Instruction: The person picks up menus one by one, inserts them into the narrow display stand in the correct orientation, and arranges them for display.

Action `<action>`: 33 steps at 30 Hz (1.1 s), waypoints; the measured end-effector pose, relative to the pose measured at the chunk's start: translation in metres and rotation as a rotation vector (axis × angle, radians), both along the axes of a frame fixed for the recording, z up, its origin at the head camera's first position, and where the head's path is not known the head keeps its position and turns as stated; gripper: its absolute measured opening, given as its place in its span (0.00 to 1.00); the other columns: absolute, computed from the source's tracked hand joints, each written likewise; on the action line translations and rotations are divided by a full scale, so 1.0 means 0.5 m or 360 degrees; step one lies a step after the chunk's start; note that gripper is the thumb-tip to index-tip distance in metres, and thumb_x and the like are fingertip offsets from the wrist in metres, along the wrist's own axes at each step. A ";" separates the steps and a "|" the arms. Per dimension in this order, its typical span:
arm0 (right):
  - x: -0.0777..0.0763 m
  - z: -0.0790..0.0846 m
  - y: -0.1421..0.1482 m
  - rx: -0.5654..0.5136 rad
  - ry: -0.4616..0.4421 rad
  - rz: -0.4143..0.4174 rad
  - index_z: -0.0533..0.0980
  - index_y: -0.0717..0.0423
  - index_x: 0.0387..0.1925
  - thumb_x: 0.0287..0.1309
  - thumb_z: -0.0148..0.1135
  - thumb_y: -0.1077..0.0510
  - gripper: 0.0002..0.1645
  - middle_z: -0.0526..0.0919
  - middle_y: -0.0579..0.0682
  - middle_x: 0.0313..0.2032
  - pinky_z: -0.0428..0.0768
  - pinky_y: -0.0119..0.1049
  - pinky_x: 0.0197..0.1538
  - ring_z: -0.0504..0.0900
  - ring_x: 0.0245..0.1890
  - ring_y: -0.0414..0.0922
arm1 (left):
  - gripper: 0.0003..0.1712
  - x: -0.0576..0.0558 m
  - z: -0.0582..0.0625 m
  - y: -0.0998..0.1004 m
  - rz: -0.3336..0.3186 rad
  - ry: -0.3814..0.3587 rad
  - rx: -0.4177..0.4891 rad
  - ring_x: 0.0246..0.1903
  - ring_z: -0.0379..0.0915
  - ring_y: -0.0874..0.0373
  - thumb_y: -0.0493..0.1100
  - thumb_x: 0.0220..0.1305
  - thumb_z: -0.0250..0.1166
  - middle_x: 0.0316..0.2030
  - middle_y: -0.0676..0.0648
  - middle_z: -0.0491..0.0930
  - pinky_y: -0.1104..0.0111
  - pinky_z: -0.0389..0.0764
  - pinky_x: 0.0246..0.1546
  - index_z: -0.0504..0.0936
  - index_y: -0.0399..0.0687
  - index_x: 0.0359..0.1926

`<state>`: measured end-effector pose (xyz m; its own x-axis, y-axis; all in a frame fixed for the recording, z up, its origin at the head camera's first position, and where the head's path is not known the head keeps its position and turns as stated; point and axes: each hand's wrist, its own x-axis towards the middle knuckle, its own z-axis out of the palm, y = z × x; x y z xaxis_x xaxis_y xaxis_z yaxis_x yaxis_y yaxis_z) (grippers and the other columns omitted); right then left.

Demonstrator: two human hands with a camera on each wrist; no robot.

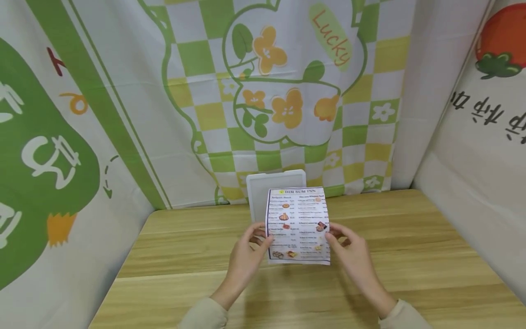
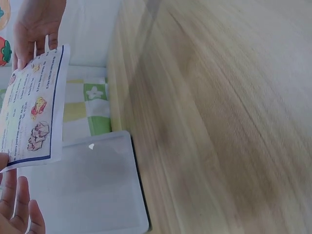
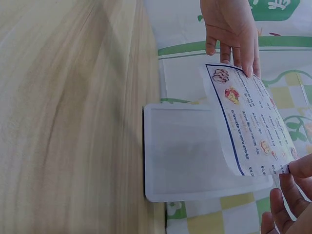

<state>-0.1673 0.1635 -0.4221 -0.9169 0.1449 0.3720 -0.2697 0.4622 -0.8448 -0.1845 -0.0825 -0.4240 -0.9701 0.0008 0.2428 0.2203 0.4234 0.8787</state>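
Observation:
A printed paper menu [image 1: 297,228] headed "DIM SUM INN" is held up above the table, its printed face toward the head camera. My left hand [image 1: 248,253] pinches its left edge between thumb and fingers. On the opposite edge my right hand [image 1: 352,253] pinches it the same way. The sheet bows slightly between them. Behind it a white rectangular board [image 1: 256,194] with a raised rim stands upright, partly hidden by the menu in the head view. Both wrist views show the board [image 2: 97,190] [image 3: 195,151] apart from the fingers.
The wooden table [image 1: 185,246] runs back to a hanging cloth [image 1: 205,59] with green and yellow checks and flowers. Printed cloths also hang at the left [image 1: 102,228] and right [image 1: 472,183] sides.

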 end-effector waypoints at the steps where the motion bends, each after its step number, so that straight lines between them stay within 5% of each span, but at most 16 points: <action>1: -0.002 0.004 -0.002 0.0007 0.0008 0.0008 0.80 0.64 0.51 0.61 0.67 0.62 0.17 0.86 0.53 0.37 0.75 0.31 0.40 0.79 0.38 0.41 | 0.19 0.000 0.003 -0.002 0.0009 0.0010 -0.0016 0.37 0.74 0.58 0.43 0.64 0.69 0.39 0.52 0.82 0.71 0.74 0.32 0.78 0.48 0.55; 14: -0.034 0.041 -0.013 0.0134 0.0177 0.0077 0.80 0.67 0.49 0.57 0.68 0.68 0.17 0.86 0.52 0.35 0.74 0.36 0.40 0.78 0.36 0.44 | 0.22 -0.007 0.041 -0.026 0.0062 0.0047 -0.0200 0.36 0.76 0.60 0.46 0.63 0.70 0.40 0.55 0.82 0.69 0.75 0.28 0.79 0.49 0.58; 23: -0.056 0.082 -0.027 0.0210 0.0210 0.0093 0.81 0.63 0.50 0.60 0.68 0.64 0.17 0.85 0.53 0.36 0.76 0.44 0.43 0.80 0.38 0.46 | 0.22 -0.014 0.090 -0.041 0.0082 0.0123 -0.0263 0.37 0.78 0.58 0.44 0.64 0.69 0.40 0.54 0.83 0.68 0.74 0.26 0.78 0.48 0.57; 33: -0.099 0.125 -0.039 0.0023 0.0168 0.0170 0.79 0.66 0.53 0.63 0.64 0.64 0.17 0.85 0.57 0.38 0.74 0.32 0.36 0.78 0.39 0.47 | 0.21 -0.046 0.125 -0.044 0.0138 0.0193 -0.0171 0.37 0.78 0.55 0.41 0.63 0.70 0.39 0.50 0.83 0.63 0.76 0.36 0.79 0.45 0.56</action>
